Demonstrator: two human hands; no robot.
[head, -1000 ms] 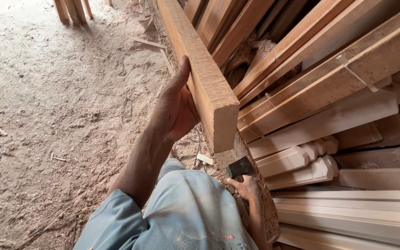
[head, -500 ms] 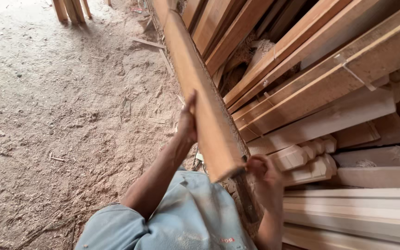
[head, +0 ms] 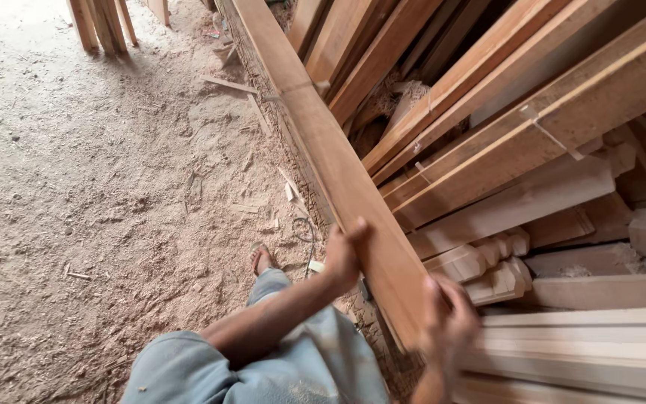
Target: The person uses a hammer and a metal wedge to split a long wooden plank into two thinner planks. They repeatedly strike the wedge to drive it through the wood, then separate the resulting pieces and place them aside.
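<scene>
Here both hands, left (head: 344, 254) and right (head: 448, 318), grip the long reddish plank (head: 323, 142) near its end.

A long reddish plank (head: 338, 161) is gripped at its near end by both hands – the left hand (head: 344, 254) is wrapped over its left edge, the right hand (head: 448, 318) is clamped on the end at its right side, blurred. The plank is seen running away up the frame, just beside a slanted stack of boards (head: 532, 97). Pale moulded pieces (head: 487, 262) are piled under that stack, and flat pale boards (head: 585, 352) are laid at lower right. The floor (head: 99, 187) is covered in sawdust – a sandalled foot (head: 261, 258) is planted there
</scene>
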